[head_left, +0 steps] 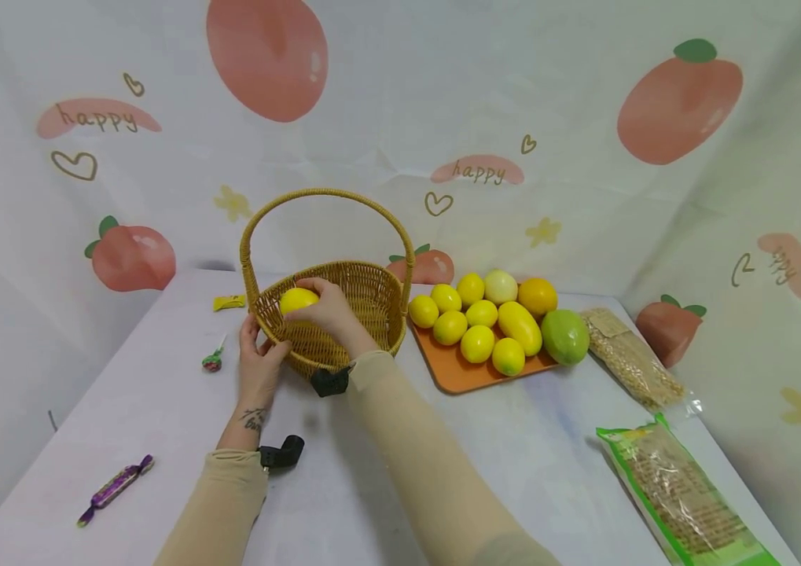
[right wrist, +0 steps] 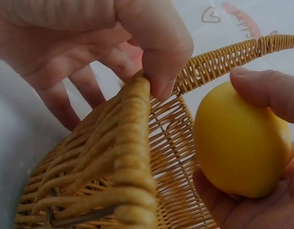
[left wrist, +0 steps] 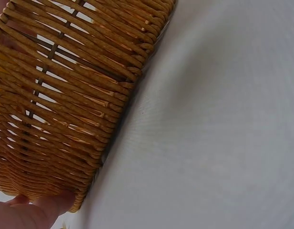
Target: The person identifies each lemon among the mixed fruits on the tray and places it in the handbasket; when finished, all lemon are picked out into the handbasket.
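The right hand held a smooth yellow lemon-shaped fruit, its fingers curled over the top and the palm cupped beneath, just inside the near rim of the woven tan wicker basket with a tall arched handle. In the right wrist view the fruit sat between a fingertip above and the palm below, with the basket wall just beside it.

The left hand gripped the basket's near-left rim: its thumb pressed down on the rim's top edge while the other fingers spread against the outside of the weave. The left wrist view showed only the basket's side on the white tablecloth.

Beyond the right hand's knuckles, to the right of the basket, lay an orange rectangular tray bearing yellow fruits and a green one. Left of the left hand's fingers lay a small wrapped lollipop.
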Action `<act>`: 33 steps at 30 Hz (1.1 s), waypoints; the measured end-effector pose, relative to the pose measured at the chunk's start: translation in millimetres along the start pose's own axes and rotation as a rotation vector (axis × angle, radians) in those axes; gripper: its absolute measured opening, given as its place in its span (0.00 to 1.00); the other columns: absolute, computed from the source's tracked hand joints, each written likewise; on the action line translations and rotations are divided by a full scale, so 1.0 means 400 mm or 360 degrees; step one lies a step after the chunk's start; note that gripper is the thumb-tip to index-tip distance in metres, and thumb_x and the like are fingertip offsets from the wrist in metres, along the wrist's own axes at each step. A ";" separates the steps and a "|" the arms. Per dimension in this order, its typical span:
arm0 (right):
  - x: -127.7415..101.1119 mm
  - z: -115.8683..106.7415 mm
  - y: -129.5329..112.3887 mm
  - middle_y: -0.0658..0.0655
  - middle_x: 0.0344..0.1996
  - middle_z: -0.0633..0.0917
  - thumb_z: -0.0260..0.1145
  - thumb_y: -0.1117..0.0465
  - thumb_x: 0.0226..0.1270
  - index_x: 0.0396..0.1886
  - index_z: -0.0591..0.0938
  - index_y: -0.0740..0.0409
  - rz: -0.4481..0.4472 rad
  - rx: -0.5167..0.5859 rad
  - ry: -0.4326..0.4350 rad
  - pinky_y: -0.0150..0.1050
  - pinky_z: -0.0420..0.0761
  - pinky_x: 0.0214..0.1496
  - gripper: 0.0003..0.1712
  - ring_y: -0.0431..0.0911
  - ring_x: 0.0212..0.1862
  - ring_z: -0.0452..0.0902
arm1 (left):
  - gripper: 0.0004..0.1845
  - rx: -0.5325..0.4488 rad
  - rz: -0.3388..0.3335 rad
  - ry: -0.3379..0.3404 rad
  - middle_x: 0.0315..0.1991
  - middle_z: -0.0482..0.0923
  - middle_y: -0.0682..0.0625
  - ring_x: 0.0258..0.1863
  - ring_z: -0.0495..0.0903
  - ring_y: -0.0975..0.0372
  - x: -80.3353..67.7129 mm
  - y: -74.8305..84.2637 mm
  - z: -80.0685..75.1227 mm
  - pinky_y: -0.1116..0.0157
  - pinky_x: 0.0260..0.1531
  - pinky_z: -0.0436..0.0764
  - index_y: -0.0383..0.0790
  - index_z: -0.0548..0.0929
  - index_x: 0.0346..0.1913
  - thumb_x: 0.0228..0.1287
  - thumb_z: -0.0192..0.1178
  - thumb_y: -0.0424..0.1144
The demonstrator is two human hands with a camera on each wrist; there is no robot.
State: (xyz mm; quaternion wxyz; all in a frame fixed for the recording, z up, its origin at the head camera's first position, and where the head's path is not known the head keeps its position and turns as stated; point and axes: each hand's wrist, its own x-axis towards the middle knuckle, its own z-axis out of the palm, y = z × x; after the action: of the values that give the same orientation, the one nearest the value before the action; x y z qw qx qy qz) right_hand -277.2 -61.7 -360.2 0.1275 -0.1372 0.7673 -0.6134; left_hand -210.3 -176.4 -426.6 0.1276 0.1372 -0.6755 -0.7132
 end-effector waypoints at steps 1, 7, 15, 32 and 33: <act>-0.001 -0.001 0.002 0.56 0.54 0.76 0.72 0.68 0.48 0.61 0.72 0.57 0.0010 0.0002 -0.0007 0.39 0.77 0.48 0.37 0.47 0.47 0.74 | 0.43 -0.0001 -0.0003 -0.0002 0.74 0.42 0.50 0.66 0.58 0.49 0.000 0.000 0.002 0.55 0.64 0.63 0.49 0.42 0.73 0.59 0.52 0.31; -0.012 -0.021 0.008 0.57 0.61 0.74 0.70 0.70 0.50 0.62 0.70 0.60 0.0019 0.0069 -0.0008 0.42 0.70 0.62 0.36 0.49 0.62 0.68 | 0.43 -0.0010 -0.0012 -0.0013 0.74 0.41 0.52 0.66 0.58 0.50 -0.003 0.001 0.010 0.55 0.64 0.62 0.50 0.41 0.73 0.58 0.52 0.31; -0.084 -0.120 -0.032 0.59 0.58 0.75 0.69 0.68 0.52 0.59 0.73 0.59 -0.0199 0.0219 0.0161 0.42 0.70 0.62 0.31 0.51 0.61 0.69 | 0.43 -0.0002 0.0017 -0.0024 0.74 0.40 0.50 0.67 0.55 0.49 -0.001 -0.002 0.009 0.54 0.65 0.62 0.50 0.42 0.73 0.58 0.50 0.31; -0.278 -0.467 0.127 0.51 0.41 0.78 0.66 0.73 0.53 0.47 0.76 0.60 -0.0261 0.0723 0.1374 0.30 0.75 0.51 0.20 0.49 0.52 0.72 | 0.42 0.0042 0.0024 -0.0032 0.74 0.40 0.52 0.67 0.56 0.49 -0.001 0.001 -0.001 0.54 0.64 0.62 0.50 0.42 0.73 0.59 0.50 0.31; -0.284 -0.479 0.148 0.52 0.41 0.78 0.66 0.73 0.53 0.47 0.76 0.60 -0.0239 0.0710 0.1439 0.30 0.74 0.51 0.20 0.48 0.52 0.72 | 0.42 0.0046 0.0031 -0.0035 0.74 0.40 0.51 0.67 0.56 0.49 -0.002 0.000 0.000 0.53 0.64 0.62 0.50 0.42 0.73 0.59 0.50 0.31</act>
State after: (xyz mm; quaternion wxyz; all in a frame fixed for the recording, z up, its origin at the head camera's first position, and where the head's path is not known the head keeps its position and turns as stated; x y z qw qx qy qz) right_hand -244.5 166.0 -373.8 -0.2356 0.1178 0.5841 -0.7677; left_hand -209.6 -176.3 -426.8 0.1251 0.1247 -0.6883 -0.7036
